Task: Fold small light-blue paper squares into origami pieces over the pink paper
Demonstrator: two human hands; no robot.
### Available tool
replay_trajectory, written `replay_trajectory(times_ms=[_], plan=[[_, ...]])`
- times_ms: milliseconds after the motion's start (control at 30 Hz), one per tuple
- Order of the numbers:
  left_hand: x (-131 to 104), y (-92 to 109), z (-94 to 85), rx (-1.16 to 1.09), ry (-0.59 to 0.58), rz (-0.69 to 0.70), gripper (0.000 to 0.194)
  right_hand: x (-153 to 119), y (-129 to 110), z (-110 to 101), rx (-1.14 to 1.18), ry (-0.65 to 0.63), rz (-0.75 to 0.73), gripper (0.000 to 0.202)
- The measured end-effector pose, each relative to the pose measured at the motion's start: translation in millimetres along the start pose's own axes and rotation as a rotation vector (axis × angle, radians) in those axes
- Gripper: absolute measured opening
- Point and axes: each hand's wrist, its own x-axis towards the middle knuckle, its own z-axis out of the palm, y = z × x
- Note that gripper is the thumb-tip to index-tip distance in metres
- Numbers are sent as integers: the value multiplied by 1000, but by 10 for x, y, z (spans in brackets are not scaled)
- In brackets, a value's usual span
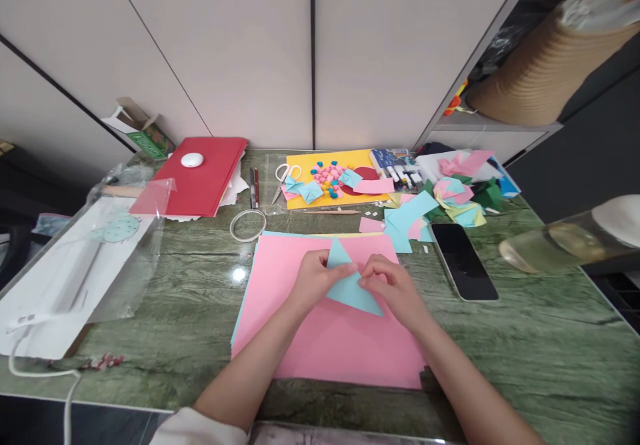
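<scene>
Between left hand (315, 277) and right hand (395, 286), a light-blue paper triangle (351, 291) is pinched; beneath them, pink paper (340, 345) is stacked on the counter (190, 338).

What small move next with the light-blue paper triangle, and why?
Probably slide a pinch down the right edge of the light-blue paper triangle: the right hand has its fingertips at that edge, and the left hand grips the left side.

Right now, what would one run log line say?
left hand: holding light-blue paper triangle | right hand: fingertips pinching its edge | beneath: pink sheet | right: phone
</scene>
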Motion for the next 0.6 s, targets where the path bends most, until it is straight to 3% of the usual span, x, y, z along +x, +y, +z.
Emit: replay_trajectory(times_ms=[167,233,400,533,600], plan=[[109,57,-214,-243,273,-52,30,-1,24,-29,-51,-47,19,19],[150,89,-325,-366,324,-58,30,-15,20,-22,-114,-53,2,19],[157,70,-340,-411,282,-91,30,-59,-29,29,-263,115,-197,6],[117,37,-209,-420,245,-80,30,-79,-22,74,-418,169,-357,39],[101,40,-167,-406,238,-69,27,-76,7,87,-484,167,-422,41]])
